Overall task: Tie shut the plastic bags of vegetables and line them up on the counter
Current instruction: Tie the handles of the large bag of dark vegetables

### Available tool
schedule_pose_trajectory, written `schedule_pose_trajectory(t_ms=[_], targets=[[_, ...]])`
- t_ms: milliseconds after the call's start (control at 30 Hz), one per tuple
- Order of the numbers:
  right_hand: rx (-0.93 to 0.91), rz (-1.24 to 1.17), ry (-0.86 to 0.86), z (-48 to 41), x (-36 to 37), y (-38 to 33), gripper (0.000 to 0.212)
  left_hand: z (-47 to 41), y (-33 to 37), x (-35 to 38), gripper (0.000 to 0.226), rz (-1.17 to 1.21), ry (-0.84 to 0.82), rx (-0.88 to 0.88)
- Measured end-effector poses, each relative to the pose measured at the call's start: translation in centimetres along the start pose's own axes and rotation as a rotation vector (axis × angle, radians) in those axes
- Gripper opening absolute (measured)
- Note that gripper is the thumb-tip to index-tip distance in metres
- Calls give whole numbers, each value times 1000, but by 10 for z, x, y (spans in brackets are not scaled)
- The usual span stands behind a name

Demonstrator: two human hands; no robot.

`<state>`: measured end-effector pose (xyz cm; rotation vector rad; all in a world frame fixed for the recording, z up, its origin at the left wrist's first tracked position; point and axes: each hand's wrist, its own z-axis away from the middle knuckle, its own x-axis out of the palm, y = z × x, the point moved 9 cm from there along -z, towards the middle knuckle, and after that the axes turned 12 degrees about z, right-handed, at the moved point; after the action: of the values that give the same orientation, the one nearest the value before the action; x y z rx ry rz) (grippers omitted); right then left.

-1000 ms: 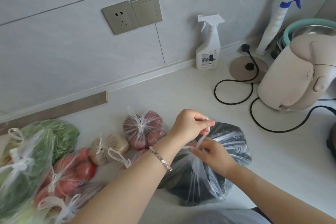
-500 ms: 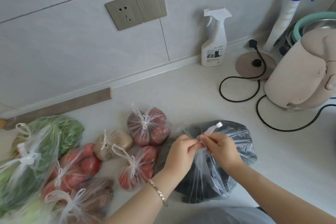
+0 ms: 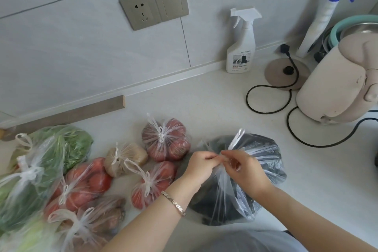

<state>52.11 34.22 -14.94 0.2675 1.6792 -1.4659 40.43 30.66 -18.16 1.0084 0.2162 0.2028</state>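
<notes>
Left hand point(image 3: 199, 164) and right hand point(image 3: 243, 169) both pinch twisted top of dark bag point(image 3: 263, 161). Bag sits on bench point(image 3: 214, 104), under grip. Tied bags point(image 3: 165, 139) lie left.

The clear plastic bag of green leaves point(image 3: 30, 172) is cut by the left edge, the beige electric kettle point(image 3: 335, 88) by the right. Contents of the clear bag of dark vegetables point(image 3: 255, 169) are indistinct; label print on the white trigger spray bottle point(image 3: 241, 47) is unreadable.

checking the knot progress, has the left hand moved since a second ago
Yes. The left hand has dropped toward the person, from above the dark bag's neck down level with the right hand, judged against the tied tomato bag beside it.
</notes>
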Motion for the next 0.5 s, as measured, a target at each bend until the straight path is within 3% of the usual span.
schedule_pose_trajectory(t_ms=[100, 267, 367, 500], targets=[[-126, 161, 20, 4, -3, -16, 21, 1, 2, 0, 17, -63, -11, 25], [-162, 299, -31, -2, 6, -23, 13, 3, 7, 1, 20, -222, -37, 77], [-67, 145, -22, -4, 2, -11, 15, 6, 9, 0, 19, -187, -37, 108], [222, -142, 19, 1, 1, 13, 16, 11, 14, -2, 18, -184, 25, 199]])
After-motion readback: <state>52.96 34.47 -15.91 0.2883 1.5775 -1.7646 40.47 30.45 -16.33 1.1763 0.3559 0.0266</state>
